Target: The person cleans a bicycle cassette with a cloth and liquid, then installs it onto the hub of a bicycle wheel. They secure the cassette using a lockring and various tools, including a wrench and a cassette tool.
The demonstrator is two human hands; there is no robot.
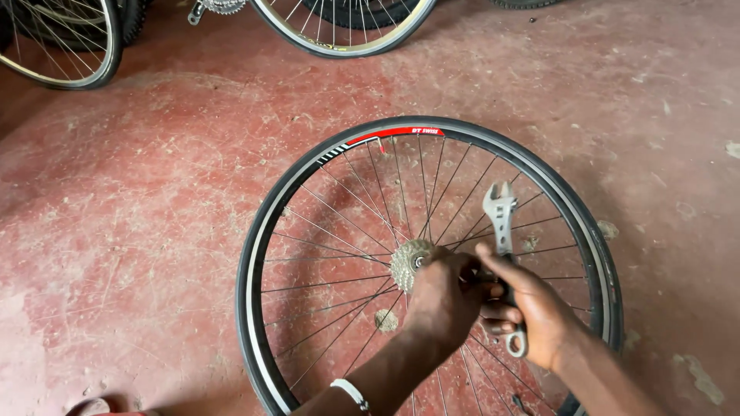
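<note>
Head view: three wheels, one wrench

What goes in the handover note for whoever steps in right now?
Left hand: at the hub of the bicycle wheel, fingers right beside the sprocket cluster; what it grips is hidden.
Right hand: closed on the handle of an adjustable wrench, jaw end pointing up and away, not on the hub.
Wheel lies flat on the red floor, tyre on. Other wheels lie at the far edge.
Done: cannot tell. Left: cluster is on the hub; wrench not engaged.
</note>
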